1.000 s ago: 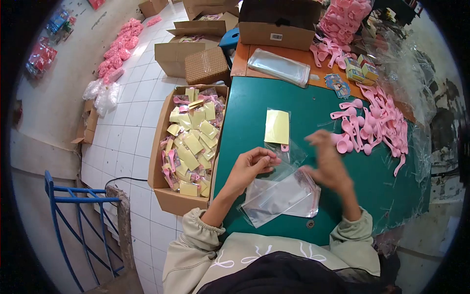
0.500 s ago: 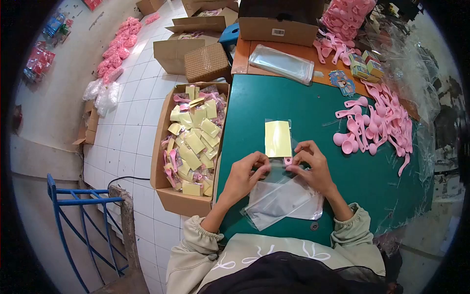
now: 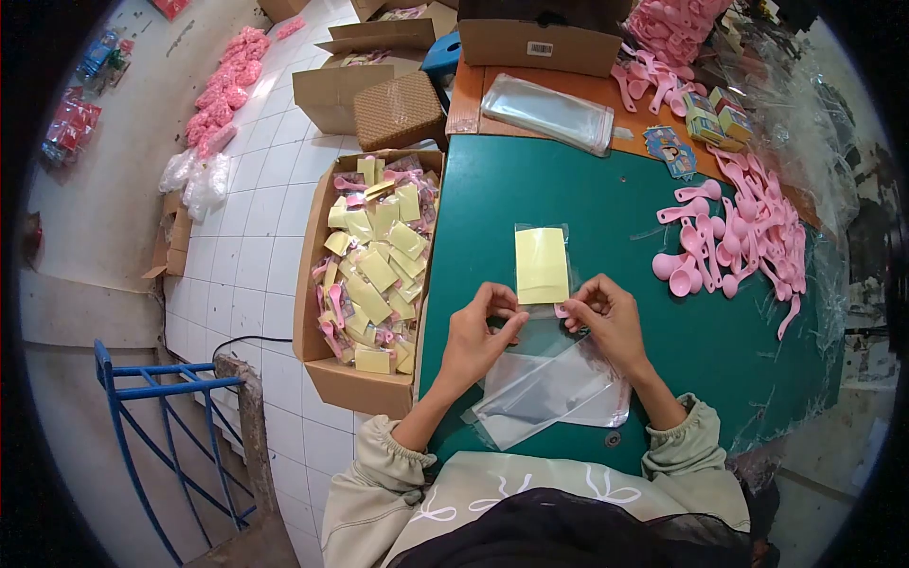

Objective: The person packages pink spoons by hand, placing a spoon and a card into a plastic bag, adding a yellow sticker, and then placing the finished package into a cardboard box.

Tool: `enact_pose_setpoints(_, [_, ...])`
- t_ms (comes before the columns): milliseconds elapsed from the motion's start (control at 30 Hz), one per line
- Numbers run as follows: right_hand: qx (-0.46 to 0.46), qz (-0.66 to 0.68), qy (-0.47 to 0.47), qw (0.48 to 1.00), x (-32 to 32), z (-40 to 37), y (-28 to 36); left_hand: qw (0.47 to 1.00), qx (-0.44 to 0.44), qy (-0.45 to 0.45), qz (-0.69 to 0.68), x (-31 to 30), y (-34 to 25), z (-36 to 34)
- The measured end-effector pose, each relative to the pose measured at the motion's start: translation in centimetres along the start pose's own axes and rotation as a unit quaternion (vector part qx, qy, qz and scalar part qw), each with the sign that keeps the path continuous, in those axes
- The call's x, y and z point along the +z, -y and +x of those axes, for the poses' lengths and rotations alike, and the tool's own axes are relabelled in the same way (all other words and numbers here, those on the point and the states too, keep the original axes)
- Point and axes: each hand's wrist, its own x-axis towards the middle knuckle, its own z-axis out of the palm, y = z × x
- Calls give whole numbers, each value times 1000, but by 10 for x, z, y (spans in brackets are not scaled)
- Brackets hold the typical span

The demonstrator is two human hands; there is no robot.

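Note:
A clear plastic bag (image 3: 521, 231) holding a pale yellow card (image 3: 543, 263) lies in front of me on the green tabletop. My left hand (image 3: 481, 331) has thumb and fingers pinched together at the bag's lower left edge. At its lower right edge my right hand (image 3: 608, 324) pinches the plastic, beside a small pink end of a scoop (image 3: 561, 310) that peeks out under the card. The rest of that scoop is hidden. Below both hands, flat clear plastic bags (image 3: 559, 402) lie overlapping near the table's front edge.
To the left stands a cardboard box (image 3: 365, 390) full of packed bags with yellow cards and pink scoops. Loose pink scoops (image 3: 734, 241) are heaped on the right. Behind are a stack of clear bags (image 3: 549, 112), printed cards (image 3: 670, 151) and a brown box (image 3: 540, 52).
The right hand has shifted slightly right and its fingers have drawn closer together at the bag's edge. The view has tilted a little; the bag stays between the hands.

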Motion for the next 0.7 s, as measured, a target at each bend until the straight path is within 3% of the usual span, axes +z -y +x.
enact_pose_setpoints(467, [-24,-33,-16,999,10,-4,7,999,-14,-10,41,-1,-4,1])
enact_pose_setpoints(567, [-56,-189,11,980,6,-5,20,1000,-7,-3,11,-6,2,1])
enact_pose_setpoints(667, [-232,-416,-15,879,-28,15,32,998,-23,-31,-41,-26,-9,-10])
enact_pose_setpoints(700, [-244,-457,-52,853,-46,25,34,996,25,-73,-49,-34,-5,-14])
